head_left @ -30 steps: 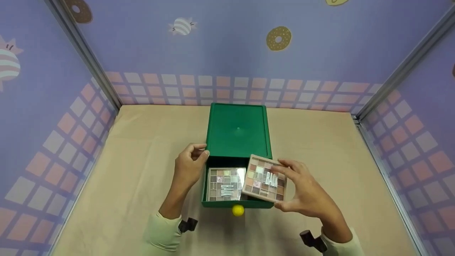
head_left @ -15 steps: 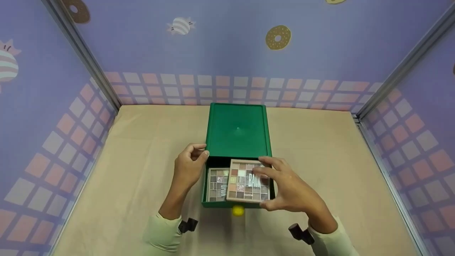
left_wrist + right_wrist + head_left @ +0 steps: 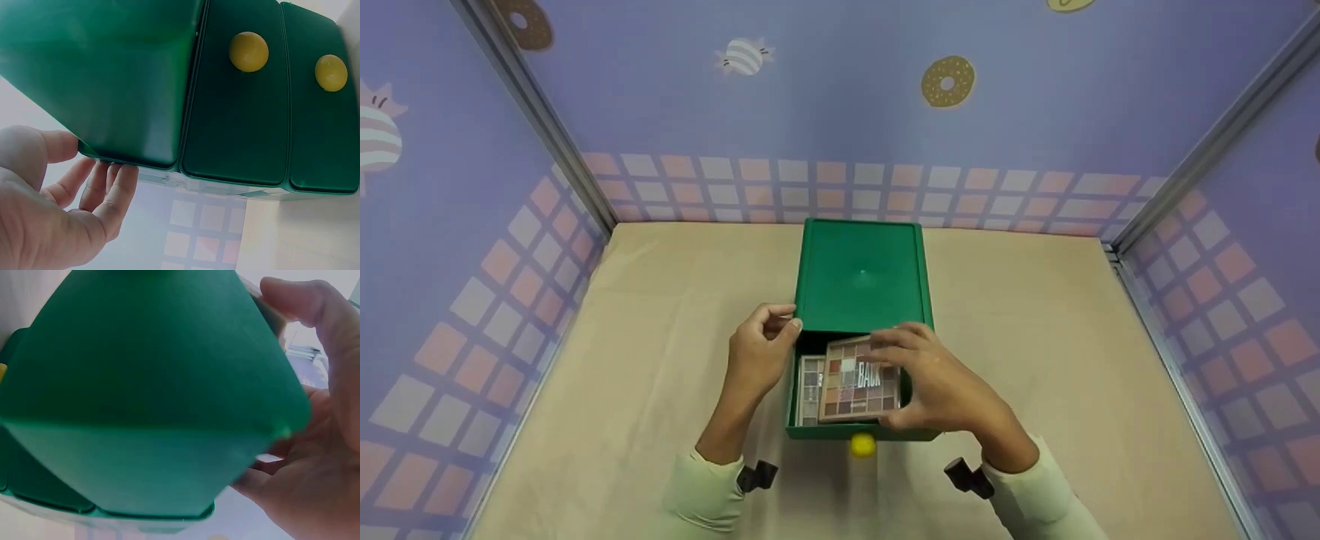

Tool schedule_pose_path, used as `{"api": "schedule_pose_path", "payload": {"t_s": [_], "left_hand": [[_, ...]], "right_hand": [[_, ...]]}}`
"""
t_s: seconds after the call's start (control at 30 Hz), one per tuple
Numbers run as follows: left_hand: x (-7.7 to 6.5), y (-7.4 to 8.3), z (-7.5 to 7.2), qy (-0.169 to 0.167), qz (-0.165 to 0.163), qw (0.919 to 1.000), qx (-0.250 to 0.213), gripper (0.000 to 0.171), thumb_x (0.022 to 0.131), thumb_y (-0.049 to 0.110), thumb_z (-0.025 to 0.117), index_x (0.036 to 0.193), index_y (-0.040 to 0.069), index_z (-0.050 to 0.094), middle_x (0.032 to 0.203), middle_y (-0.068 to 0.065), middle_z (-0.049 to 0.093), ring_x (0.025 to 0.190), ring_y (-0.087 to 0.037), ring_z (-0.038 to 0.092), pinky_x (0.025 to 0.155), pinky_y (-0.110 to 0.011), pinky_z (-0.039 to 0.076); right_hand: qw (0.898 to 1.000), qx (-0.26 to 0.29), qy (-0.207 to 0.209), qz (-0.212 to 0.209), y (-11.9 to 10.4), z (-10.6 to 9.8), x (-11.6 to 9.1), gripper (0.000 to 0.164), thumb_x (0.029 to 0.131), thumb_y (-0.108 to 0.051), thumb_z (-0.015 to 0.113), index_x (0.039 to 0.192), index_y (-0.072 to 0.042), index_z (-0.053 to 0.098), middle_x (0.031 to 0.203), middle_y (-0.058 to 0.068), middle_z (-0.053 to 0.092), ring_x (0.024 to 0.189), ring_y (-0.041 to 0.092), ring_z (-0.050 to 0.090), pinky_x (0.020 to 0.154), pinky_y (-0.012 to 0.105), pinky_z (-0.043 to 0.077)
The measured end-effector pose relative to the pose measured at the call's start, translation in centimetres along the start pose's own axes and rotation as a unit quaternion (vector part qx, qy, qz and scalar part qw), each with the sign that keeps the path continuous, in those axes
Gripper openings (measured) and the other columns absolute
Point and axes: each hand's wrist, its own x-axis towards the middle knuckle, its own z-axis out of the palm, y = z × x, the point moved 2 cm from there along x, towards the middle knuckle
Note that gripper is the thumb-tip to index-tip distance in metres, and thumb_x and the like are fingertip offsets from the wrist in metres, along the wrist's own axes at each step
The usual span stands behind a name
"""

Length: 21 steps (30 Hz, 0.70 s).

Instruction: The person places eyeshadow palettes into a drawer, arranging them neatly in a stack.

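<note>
In the head view, a green drawer cabinet [image 3: 862, 274] stands with its top drawer [image 3: 832, 433] pulled out. One square eyeshadow palette [image 3: 810, 397] lies inside at the left. My right hand [image 3: 945, 379] grips a second palette [image 3: 844, 394] by its right side, thumb at the near edge and fingers at the far one. This palette sits slightly tilted above the first and covers much of it. My left hand [image 3: 757, 349] holds the cabinet's left front edge; in the left wrist view its thumb and curled fingers [image 3: 115, 194] meet at that corner. The drawer mostly blocks the right wrist view.
A yellow ball knob [image 3: 862, 445] sticks out from the drawer front. Below are two shut drawers with yellow knobs, one knob [image 3: 248, 52] nearer the open drawer. A beige cloth [image 3: 675, 300] covers the table, and patterned purple walls [image 3: 840, 112] enclose it.
My right hand has carried its palette leftward into the drawer, over the first palette, turning it along the way. My left hand has stayed at the cabinet edge.
</note>
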Motion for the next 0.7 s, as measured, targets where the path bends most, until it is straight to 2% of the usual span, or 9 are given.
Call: {"api": "schedule_pose_path", "payload": {"t_s": [0.13,0.5,0.7], "left_hand": [[0.0,0.0,0.1,-0.001,0.004,1.0000,-0.001,0.029,0.100,0.026,0.063,0.126,0.015,0.068,0.108,-0.005,0.072,0.097,-0.020,0.064,0.084,-0.036,0.053],[0.0,0.0,0.0,0.000,0.003,1.0000,0.005,0.030,0.100,0.026,0.062,0.127,0.016,0.068,0.110,-0.004,0.071,0.100,-0.021,0.064,0.087,-0.039,0.053],[0.0,-0.1,-0.1,-0.004,0.003,1.0000,0.002,0.029,0.100,0.026,0.062,0.126,0.016,0.068,0.109,-0.004,0.071,0.099,-0.021,0.063,0.086,-0.038,0.052]], "right_hand": [[1.000,0.000,-0.009,-0.009,-0.3,0.5,0.3,0.068,0.071,-0.030,0.089,0.133,-0.012,0.067,0.149,0.012,0.055,0.140,0.039,0.040,0.107,0.059,0.046],[0.999,-0.005,-0.033,-0.031,-0.8,1.7,0.2,0.063,0.076,-0.030,0.090,0.133,-0.014,0.067,0.158,0.009,0.045,0.153,0.040,0.028,0.112,0.059,0.041],[0.998,0.021,-0.039,-0.049,-0.6,1.8,-0.2,0.059,0.084,-0.032,0.084,0.137,-0.016,0.064,0.160,0.004,0.044,0.154,0.036,0.028,0.115,0.058,0.039]]}}
